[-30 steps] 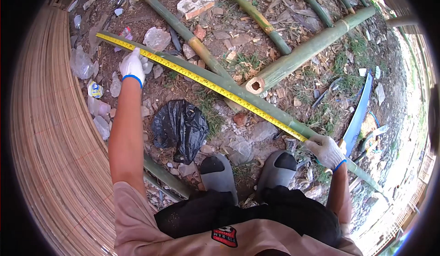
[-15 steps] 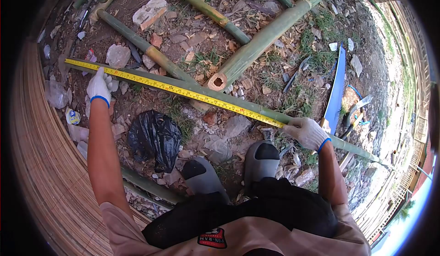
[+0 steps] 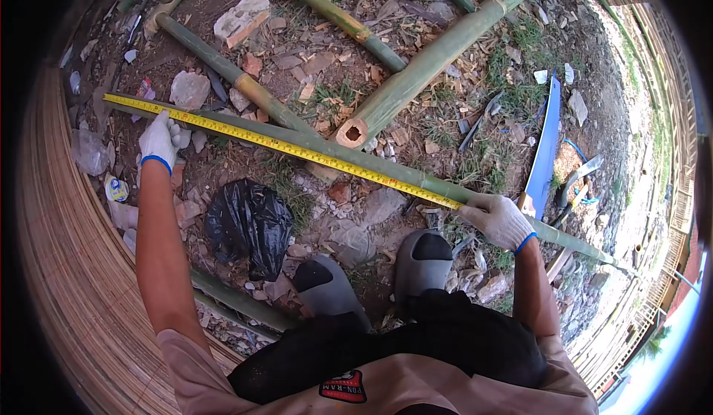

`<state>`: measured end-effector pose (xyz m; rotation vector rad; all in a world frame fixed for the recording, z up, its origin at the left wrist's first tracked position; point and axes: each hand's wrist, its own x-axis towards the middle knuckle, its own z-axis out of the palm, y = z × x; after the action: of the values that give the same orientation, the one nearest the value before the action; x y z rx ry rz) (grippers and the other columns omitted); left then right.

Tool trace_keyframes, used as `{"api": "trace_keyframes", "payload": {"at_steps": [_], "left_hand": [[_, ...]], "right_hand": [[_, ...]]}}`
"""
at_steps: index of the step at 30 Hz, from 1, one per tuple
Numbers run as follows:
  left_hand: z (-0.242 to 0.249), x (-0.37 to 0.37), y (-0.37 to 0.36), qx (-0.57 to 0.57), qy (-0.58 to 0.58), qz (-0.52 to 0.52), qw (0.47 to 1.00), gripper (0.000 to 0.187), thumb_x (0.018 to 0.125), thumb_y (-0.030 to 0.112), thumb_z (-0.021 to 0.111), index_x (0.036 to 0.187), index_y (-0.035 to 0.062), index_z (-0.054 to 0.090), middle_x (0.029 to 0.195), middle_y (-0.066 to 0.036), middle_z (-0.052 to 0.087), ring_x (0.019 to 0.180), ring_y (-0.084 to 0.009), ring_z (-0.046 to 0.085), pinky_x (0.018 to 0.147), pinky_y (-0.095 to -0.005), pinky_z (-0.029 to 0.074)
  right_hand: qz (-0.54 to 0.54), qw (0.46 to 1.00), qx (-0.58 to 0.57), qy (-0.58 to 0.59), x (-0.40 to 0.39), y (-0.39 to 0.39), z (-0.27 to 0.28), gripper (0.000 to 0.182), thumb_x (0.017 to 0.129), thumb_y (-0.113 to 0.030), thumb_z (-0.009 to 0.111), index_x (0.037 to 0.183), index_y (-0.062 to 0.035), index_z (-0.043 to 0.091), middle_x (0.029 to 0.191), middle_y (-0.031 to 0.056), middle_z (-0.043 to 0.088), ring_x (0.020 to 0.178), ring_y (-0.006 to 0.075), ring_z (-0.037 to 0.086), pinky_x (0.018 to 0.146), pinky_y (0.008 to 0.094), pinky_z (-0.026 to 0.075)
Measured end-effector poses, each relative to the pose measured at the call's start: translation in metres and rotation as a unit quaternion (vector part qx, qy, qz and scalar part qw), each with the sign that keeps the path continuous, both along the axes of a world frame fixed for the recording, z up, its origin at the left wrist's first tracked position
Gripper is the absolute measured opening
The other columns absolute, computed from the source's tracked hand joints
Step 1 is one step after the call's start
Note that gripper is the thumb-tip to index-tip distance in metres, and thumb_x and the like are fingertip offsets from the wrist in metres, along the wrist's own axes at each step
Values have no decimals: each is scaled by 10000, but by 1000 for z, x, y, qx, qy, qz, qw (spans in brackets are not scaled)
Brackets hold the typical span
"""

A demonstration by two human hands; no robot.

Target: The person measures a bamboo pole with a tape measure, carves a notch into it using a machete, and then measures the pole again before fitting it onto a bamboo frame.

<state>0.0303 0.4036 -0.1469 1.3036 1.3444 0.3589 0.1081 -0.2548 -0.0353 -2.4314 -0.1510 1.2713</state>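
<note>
A yellow tape measure lies stretched along a thin green bamboo pole, which runs slantwise from upper left to lower right. My left hand, in a white knit glove with a blue cuff, is closed on the blade and the pole near their left end. The same kind of glove covers my right hand, whose fingers are wrapped round the pole where the visible blade stops. Whether the tape's case sits inside that hand is hidden. Beyond my right hand the pole continues to the right.
A thick cut bamboo points toward the pole's middle, among other bamboo lengths. A handsaw with a blue blade and a curved blade tool lie at right. A black plastic bag rests left of my feet; bamboo slats line the left.
Almost everything stays put. My left hand and the tape's left end have shifted very slightly left; my right hand keeps its hold.
</note>
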Motion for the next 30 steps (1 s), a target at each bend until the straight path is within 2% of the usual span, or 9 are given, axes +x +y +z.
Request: {"api": "trace_keyframes", "payload": {"at_steps": [13, 15, 16, 18, 21, 23, 26, 29, 30], "left_hand": [[16, 2, -20, 7, -79, -3, 997, 215, 1001, 275, 681, 999, 64, 637, 811, -7, 618, 653, -109, 622, 482, -250, 483], [25, 1, -45, -15, -59, -8, 998, 192, 1001, 249, 673, 1013, 61, 635, 838, -22, 642, 637, -109, 620, 481, -259, 501], [29, 2, -60, 7, -43, -11, 999, 191, 1005, 248, 667, 1010, 62, 627, 821, -14, 610, 643, -106, 605, 491, -249, 499], [33, 3, -76, 28, -21, -28, 999, 176, 1001, 239, 662, 1052, 75, 627, 816, -14, 608, 629, -99, 604, 479, -239, 492], [32, -2, -91, 15, -35, -33, 999, 184, 992, 213, 667, 1139, 112, 620, 816, -1, 609, 570, -82, 585, 441, -219, 485], [30, -4, -92, 7, -32, -37, 999, 190, 988, 209, 676, 1141, 110, 621, 811, 0, 610, 566, -82, 586, 437, -219, 486], [29, -7, -91, -10, -20, -40, 999, 211, 976, 210, 700, 1141, 106, 622, 787, 1, 607, 574, -87, 599, 436, -221, 491], [26, -7, -90, 9, -14, -37, 999, 219, 976, 224, 706, 1140, 105, 620, 803, 3, 609, 577, -94, 600, 440, -220, 494], [29, -8, -94, 47, -31, -51, 997, 219, 979, 225, 702, 1146, 109, 619, 807, 7, 601, 573, -100, 600, 450, -228, 518]], "right_hand": [[5, 999, 24, -27, 4, 4, 14, 356, 963, -336, 644, 1059, -7, 741, 834, 189, 701, 757, 305, 687, 728, 409, 524], [26, 998, -23, -49, 6, 0, 17, 361, 949, -331, 653, 1035, 8, 746, 815, 161, 698, 733, 239, 665, 711, 382, 514], [2, 999, -11, -47, 3, -6, 15, 304, 944, -269, 646, 963, 22, 734, 724, 87, 623, 659, 165, 571, 662, 352, 485], [15, 998, -18, -57, 2, -22, 8, 310, 952, -251, 638, 924, 53, 693, 690, 74, 564, 659, 147, 535, 623, 346, 445], [24, 998, -17, -62, -1, -43, -3, 306, 956, -250, 644, 931, 52, 688, 690, 78, 564, 670, 150, 537, 628, 348, 443], [39, 995, -59, -66, -1, -45, -3, 318, 933, -311, 666, 961, -4, 746, 731, 147, 653, 750, 260, 581, 802, 398, 473], [-25, 997, -79, -12, 0, -34, 6, 326, 936, -330, 658, 969, -20, 752, 747, 163, 666, 826, 283, 579, 913, 428, 429], [33, 995, -68, -58, -2, -43, -4, 327, 936, -336, 659, 975, -26, 756, 740, 160, 662, 826, 280, 586, 911, 433, 431], [25, 996, -52, -62, -3, -47, -7, 323, 937, -340, 666, 988, -35, 763, 733, 149, 657, 728, 257, 592, 773, 395, 479]]}}
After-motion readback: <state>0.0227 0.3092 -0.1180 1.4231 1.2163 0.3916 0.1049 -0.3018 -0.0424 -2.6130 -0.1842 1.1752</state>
